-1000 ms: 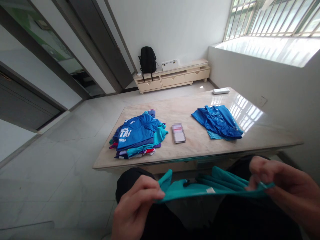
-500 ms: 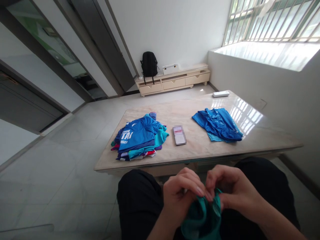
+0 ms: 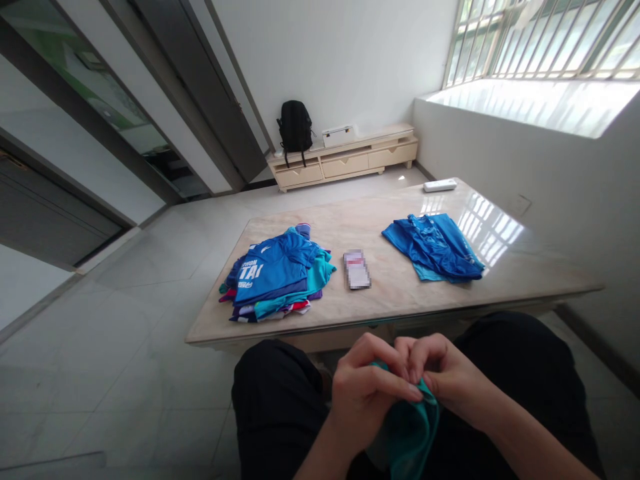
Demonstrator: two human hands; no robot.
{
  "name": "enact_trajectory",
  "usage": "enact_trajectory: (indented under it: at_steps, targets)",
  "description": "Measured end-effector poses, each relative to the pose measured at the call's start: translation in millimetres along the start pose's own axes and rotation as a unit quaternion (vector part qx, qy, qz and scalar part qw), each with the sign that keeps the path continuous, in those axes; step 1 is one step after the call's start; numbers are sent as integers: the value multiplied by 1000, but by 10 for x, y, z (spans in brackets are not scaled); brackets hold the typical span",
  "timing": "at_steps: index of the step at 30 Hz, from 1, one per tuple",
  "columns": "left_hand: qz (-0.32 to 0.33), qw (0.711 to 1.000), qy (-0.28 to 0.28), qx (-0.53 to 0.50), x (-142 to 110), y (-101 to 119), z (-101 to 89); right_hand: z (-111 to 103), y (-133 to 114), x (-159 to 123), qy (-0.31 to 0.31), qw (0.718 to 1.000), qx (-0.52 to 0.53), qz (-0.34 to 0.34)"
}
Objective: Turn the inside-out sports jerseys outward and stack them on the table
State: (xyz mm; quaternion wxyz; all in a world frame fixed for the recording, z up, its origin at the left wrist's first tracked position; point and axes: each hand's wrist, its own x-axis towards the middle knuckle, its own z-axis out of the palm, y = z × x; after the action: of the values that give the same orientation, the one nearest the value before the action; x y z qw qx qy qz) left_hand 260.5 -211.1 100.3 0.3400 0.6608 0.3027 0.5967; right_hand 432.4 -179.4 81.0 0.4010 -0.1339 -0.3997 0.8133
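Head view, two hands [image 3: 400,387] pinching one teal garment [image 3: 413,433], two clothing piles [image 3: 275,273]

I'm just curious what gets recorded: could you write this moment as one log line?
left hand: grip on teal garment | right hand: grip on same garment, over lap | table: stack of shirts, blue pile

The left hand [image 3: 367,393] and right hand [image 3: 443,383] were wide apart, stretching the teal cloth [image 3: 413,433] flat. Now they meet, and it hangs bunched below them.
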Motion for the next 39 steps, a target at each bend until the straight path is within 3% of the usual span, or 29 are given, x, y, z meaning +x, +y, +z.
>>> enact_trajectory:
  at_steps: [8, 11, 14, 17, 20, 23, 26, 28, 33, 39]
  targets:
    - [6, 988, -1, 153, -3, -62, -25, -61, -4, 13, 71, 996, -37, 43]
    - [8, 989, 4, 146, 38, -71, -26, -109, 67, 56, 98, 991, -71, 59]
    - [25, 992, -27, 124, 83, -87, -36, -185, 151, 56, 134, 980, -144, 32]
    - [4, 988, -32, 151, 78, -133, -62, -218, 189, -43, 208, 945, -248, -50]
    - [-25, 974, 7, 223, 21, -194, -77, -149, 188, -203, 213, 892, -379, -122]
    - [-19, 963, 37, 265, -35, -238, -59, -69, 206, -313, 204, 843, -491, -84]
    - [-16, 966, 35, 257, -54, -250, -43, -134, 240, -334, 246, 817, -520, -34]
    - [-18, 969, 26, 246, -54, -246, -57, -263, 232, -327, 249, 816, -522, -23]
    - [-22, 971, 31, 237, -54, -239, -121, -532, 96, -316, 244, 844, -475, -57]
    - [-17, 970, 51, 237, -30, -205, -84, -443, 108, -219, 155, 876, -456, -40]
